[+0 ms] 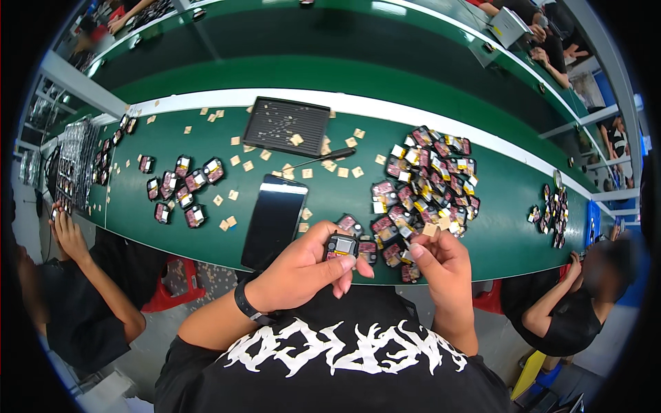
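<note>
My left hand (303,265), a dark band on its wrist, holds a small black-cased electronic unit (341,245) between thumb and fingers. To its right, my right hand (443,265) pinches a small tan square piece (430,229) between thumb and fingertips. Just beyond my right hand spreads a heap of similar black units (427,182) with reddish boards and yellow and white patches. Some of these units lie between my two hands, partly hidden by my fingers.
A black smartphone (275,220) lies left of my left hand. Beyond it are a ribbed black tray (287,125) and a screwdriver (329,157). Tan squares lie scattered about the green table (275,167). More units (196,180) lie leftward; people sit on both sides.
</note>
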Motion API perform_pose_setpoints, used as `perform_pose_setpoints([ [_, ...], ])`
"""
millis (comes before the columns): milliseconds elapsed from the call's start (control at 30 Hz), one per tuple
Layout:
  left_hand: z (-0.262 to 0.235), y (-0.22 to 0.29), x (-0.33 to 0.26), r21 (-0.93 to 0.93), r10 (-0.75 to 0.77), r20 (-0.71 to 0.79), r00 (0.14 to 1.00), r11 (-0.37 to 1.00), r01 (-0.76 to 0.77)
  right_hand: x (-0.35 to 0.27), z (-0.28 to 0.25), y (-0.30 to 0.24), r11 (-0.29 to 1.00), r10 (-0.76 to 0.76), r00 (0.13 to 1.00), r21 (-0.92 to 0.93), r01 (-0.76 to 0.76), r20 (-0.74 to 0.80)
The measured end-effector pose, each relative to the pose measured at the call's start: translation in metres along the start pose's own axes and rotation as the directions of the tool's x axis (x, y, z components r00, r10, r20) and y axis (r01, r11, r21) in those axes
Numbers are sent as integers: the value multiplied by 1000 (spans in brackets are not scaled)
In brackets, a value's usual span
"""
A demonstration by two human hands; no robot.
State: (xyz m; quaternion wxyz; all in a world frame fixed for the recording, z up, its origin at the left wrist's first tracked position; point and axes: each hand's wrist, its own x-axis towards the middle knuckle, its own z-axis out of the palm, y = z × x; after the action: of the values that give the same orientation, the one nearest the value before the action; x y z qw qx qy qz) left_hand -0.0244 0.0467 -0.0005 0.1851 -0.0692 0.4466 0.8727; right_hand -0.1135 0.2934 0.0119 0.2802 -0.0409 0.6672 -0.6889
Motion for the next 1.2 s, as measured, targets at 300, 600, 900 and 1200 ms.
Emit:
perform_pose_setpoints([
  [300, -20, 21, -38, 131, 118, -65, 991, 985, -109, -6, 32, 4, 993, -54, 994, -113, 44, -92],
  [600, -42, 39, -55, 264, 175, -32, 984, 951, -161, -7, 41, 2, 961, -9, 981, -271, -45, -195],
  [900, -44, 49, -47, 575, 422, 79, 903, 721, -387, 7, 44, 6, 926, -92, 974, -379, 7, -207],
  [1200, -37, 42, -40, 779, 573, 132, 809, 445, -442, 21, 42, 9, 894, -144, 980, -443, 70, -135],
])
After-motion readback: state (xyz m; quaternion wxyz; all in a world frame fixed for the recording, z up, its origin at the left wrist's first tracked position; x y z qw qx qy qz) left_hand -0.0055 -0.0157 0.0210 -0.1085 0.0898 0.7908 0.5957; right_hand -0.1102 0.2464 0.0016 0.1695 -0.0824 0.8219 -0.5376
